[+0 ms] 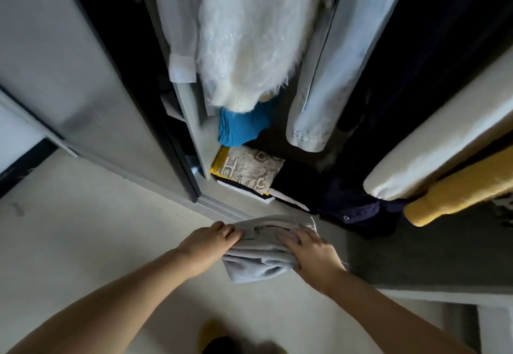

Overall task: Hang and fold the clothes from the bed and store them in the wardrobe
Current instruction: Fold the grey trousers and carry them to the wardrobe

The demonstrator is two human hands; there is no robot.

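Observation:
I hold a folded light grey garment in front of the open wardrobe, low over the pale floor. My left hand grips its left edge with the fingers curled under the fabric. My right hand lies on top of its right side, fingers spread over the folds and the thumb tucked round the near edge. On the wardrobe floor just beyond lies a stack of folded clothes topped by a beige piece with letters, with dark folded clothes to its right.
Hanging clothes fill the wardrobe: a white fluffy garment, a light denim piece, a blue item, and at right a cream sleeve and a yellow sleeve. The grey sliding door stands at left.

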